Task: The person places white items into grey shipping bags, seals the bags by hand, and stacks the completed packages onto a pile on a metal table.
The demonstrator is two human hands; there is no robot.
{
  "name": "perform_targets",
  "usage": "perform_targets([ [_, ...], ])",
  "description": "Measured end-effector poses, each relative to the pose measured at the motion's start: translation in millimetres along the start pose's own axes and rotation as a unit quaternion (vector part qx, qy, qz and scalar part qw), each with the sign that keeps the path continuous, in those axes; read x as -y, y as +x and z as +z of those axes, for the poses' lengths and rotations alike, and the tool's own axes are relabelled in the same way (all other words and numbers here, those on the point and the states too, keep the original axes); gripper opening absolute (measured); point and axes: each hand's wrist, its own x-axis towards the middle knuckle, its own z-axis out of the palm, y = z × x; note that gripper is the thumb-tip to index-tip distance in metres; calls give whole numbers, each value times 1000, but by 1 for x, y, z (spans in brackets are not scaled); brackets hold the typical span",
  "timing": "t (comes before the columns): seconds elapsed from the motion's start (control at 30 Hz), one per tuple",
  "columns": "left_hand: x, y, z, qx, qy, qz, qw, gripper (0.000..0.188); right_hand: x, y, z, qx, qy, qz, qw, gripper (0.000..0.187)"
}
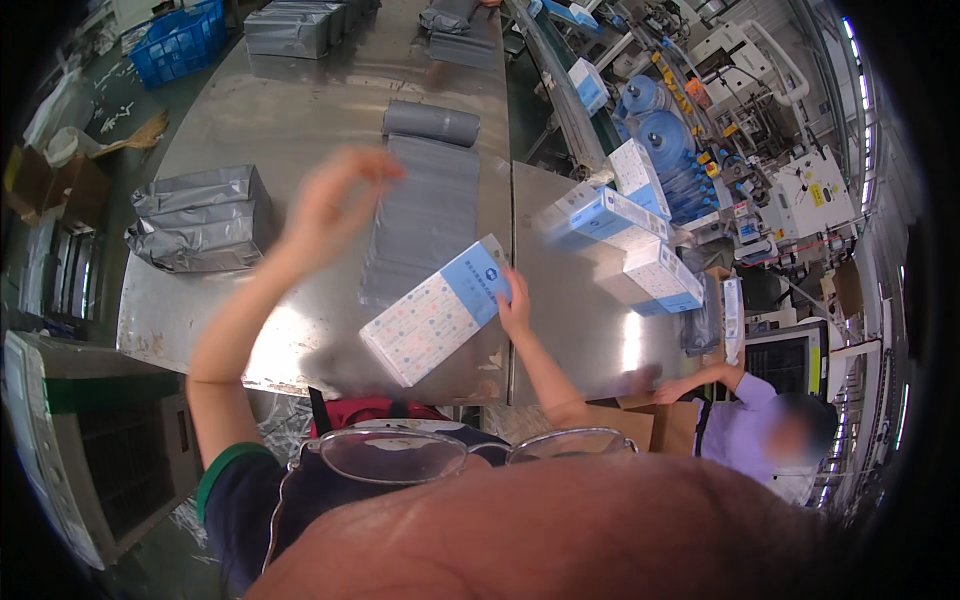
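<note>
A long rectangular carton (440, 310), white with a fine dotted pattern and a light blue panel at 1 end, is held by the right hand (515, 305), whose fingers are closed on the blue end. The left hand (335, 200) is raised above the table, blurred, fingers loosely spread and holding nothing. The carton is kept just above the near edge of a steel table (300, 120). A band of flat grey bags (425, 215) lies along the table, with silver foil packs (195, 220) at the left and similar blue-and-white cartons (625, 235) at the right. Packing machinery (760, 110) is seen beyond, and another person (760, 430) is seated at the right. The carton's long axis runs diagonally, blue end up-right, white end down-left.
</note>
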Motion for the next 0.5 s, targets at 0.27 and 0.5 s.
perform_targets([
  [0.27, 184, -191, 184, 287, 251, 8, 925, 25, -13, 41, 49, 103, -209, 20, 972, 38],
  [0.5, 214, -188, 208, 335, 246, -132, 900, 17, 82, 4, 76, 289, -6, -19, 957, 32],
])
